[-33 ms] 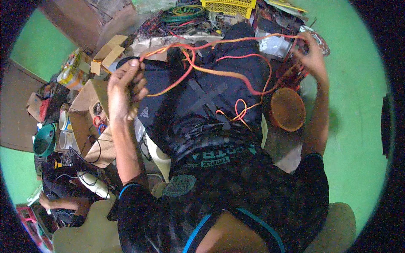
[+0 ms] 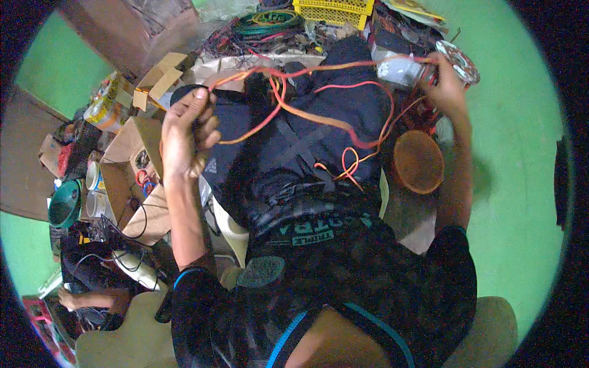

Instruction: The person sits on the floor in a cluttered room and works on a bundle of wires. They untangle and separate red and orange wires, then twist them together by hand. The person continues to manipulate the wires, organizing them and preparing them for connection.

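Observation:
A long red and orange wire (image 2: 319,115) stretches in loose loops above my lap, with a crossing near its middle. At the left, my left hand (image 2: 189,132) is closed, with thumb and fingers pinching one end of the bundle. My right hand (image 2: 446,89) is raised at the right and grips the upper strand, slightly blurred; its fingertips are partly hard to make out. The slack part of the wire curls down onto my dark trousers (image 2: 300,138) and ends in a small loop near my shirt.
A round brown container (image 2: 418,161) stands below my right hand. Open cardboard boxes (image 2: 132,178) and a green bowl (image 2: 65,203) are at the left. Green wire coils (image 2: 268,21) and a yellow crate (image 2: 334,11) lie ahead. Another person's arm (image 2: 98,299) shows at lower left.
My right hand has shifted slightly left, and the upper strand hangs a little lower. My left hand has moved slightly right, still pinching the wire.

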`<act>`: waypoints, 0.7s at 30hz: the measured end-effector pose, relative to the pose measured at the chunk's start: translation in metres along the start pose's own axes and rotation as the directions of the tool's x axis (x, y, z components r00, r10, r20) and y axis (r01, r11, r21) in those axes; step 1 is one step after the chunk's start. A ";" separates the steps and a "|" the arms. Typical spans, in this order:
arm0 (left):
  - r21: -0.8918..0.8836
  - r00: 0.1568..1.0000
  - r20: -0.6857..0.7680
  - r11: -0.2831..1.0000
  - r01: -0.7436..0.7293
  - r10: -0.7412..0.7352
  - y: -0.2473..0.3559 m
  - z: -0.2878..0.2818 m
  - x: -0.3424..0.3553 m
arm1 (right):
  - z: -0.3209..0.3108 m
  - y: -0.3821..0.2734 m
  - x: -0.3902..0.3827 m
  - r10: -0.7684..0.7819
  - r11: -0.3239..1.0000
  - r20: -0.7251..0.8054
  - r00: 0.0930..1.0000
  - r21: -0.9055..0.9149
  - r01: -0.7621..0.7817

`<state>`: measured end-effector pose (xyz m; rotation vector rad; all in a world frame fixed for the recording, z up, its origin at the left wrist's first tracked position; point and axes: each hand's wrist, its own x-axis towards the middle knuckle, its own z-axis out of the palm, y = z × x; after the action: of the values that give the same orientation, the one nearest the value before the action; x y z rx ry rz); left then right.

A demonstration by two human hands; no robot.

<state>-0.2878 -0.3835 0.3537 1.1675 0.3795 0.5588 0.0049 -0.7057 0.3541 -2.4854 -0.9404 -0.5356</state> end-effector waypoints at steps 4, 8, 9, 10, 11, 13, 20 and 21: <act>-0.068 0.999 0.026 0.997 0.039 -0.037 -0.007 0.009 -0.001 | 0.011 -0.056 -0.038 -0.056 0.994 -0.295 0.954 -0.111 0.024; -0.102 0.999 -0.007 0.994 0.033 -0.034 -0.015 0.015 -0.004 | -0.003 -0.160 -0.085 0.060 0.843 0.007 0.998 0.535 -0.055; -0.111 1.000 0.007 0.993 0.029 -0.029 -0.015 0.017 -0.005 | 0.020 -0.164 -0.088 -0.337 0.787 -0.249 0.908 0.455 0.416; -0.122 1.000 0.017 0.992 0.025 -0.023 -0.015 0.018 -0.004 | 0.030 -0.180 -0.092 -0.316 0.804 -0.032 0.948 0.522 0.286; -0.123 0.999 0.011 0.992 0.032 -0.031 -0.016 0.019 -0.005 | 0.044 -0.192 -0.091 -0.263 0.868 0.102 0.959 0.460 0.189; -0.129 1.000 -0.012 0.991 0.020 -0.022 -0.018 0.022 -0.007 | 0.071 -0.199 -0.085 -0.268 0.861 0.138 0.953 0.478 0.173; -0.142 0.996 -0.077 0.988 -0.059 0.048 -0.034 -0.030 0.031 | 0.021 -0.135 -0.081 0.173 0.089 0.055 0.983 0.993 -0.071; -0.167 0.993 -0.115 0.985 -0.043 0.024 -0.035 -0.034 0.028 | 0.006 -0.118 -0.075 0.374 0.026 -0.042 0.926 0.999 0.035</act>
<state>-0.2772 -0.3511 0.3093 0.9834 0.4016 0.6747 -0.1272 -0.6623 0.3423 -1.0421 -0.4860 -0.0209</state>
